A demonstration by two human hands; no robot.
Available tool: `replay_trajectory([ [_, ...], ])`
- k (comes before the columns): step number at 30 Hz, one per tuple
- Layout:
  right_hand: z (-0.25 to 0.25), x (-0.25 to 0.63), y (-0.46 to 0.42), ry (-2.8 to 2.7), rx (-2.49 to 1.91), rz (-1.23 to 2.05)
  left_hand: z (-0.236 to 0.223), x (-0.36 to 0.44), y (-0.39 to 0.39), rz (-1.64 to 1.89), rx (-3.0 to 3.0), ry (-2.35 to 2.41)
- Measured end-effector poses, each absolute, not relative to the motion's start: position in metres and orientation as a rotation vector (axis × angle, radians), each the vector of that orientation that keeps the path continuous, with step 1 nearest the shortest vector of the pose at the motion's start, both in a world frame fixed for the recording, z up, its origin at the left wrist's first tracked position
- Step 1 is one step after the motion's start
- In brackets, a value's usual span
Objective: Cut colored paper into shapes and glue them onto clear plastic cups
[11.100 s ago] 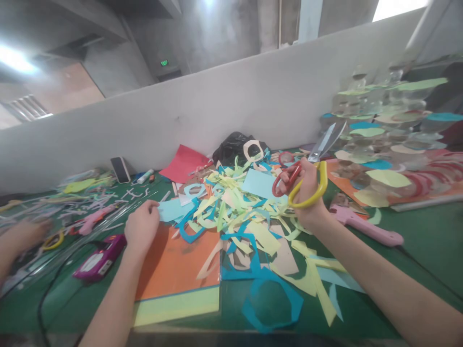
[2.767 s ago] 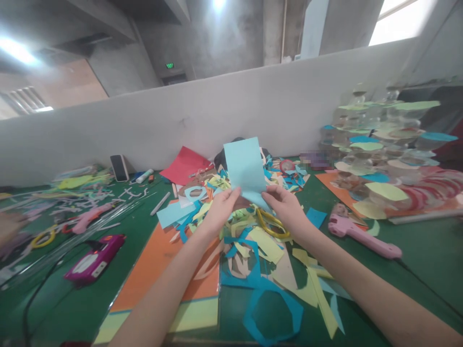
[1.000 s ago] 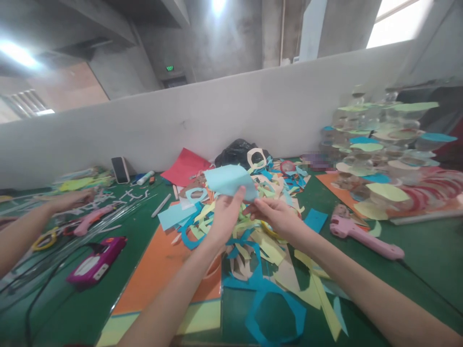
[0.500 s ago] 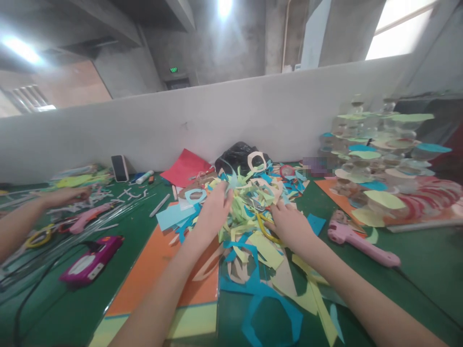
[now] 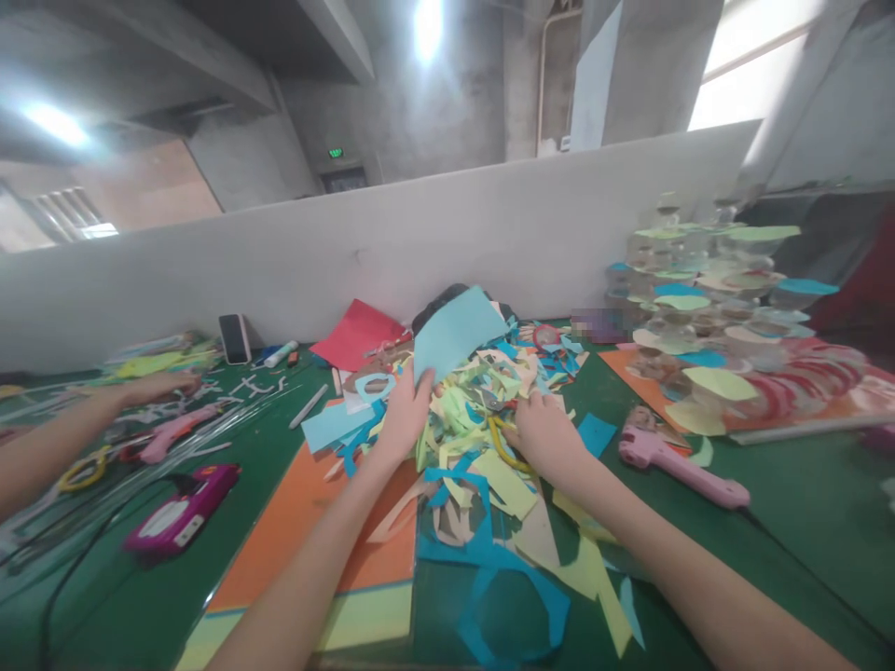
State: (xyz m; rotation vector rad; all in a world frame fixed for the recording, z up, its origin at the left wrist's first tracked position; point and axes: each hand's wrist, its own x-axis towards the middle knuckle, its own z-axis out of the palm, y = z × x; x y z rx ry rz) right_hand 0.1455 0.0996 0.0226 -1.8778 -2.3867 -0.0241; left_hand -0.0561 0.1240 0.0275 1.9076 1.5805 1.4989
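My left hand is closed on the lower edge of a light blue sheet of paper, thumb on the near face. The sheet stands tilted above a heap of paper scraps in yellow-green, blue and peach. On the heap's right side rests my right hand, its fingers curled down among the scraps; what they hold, if anything, is hidden. Just left of it lie scissors with a yellow handle, partly covered by scraps and the hand.
A pink glue gun lies at right, before a tiered stack of clear bottles and paper discs. Orange sheets lie left of the heap. Further left are a purple device, a phone and another person's hand.
My left hand has lifted the light blue sheet out of the heap, so it now hides part of the black bag. My right hand's fingers have curled more; it stays by the scissors.
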Motion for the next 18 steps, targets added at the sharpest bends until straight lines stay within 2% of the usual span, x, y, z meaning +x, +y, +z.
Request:
replay_trajectory([
  [9,0.023,0.135,0.092,-2.215,-1.91,0.002,0.026,-0.054,0.127,1.65,1.349,1.329],
  [14,0.029,0.146,0.095,-2.082,-1.769,-0.095,0.022,-0.058,0.132,1.794,1.129,1.318],
  [16,0.032,0.154,0.1,-1.971,-1.694,-0.023,0.023,-0.06,0.134,1.845,1.079,1.298],
  [18,0.033,0.159,0.107,-1.882,-1.609,0.214,0.024,-0.061,0.134,1.877,1.052,1.283],
])
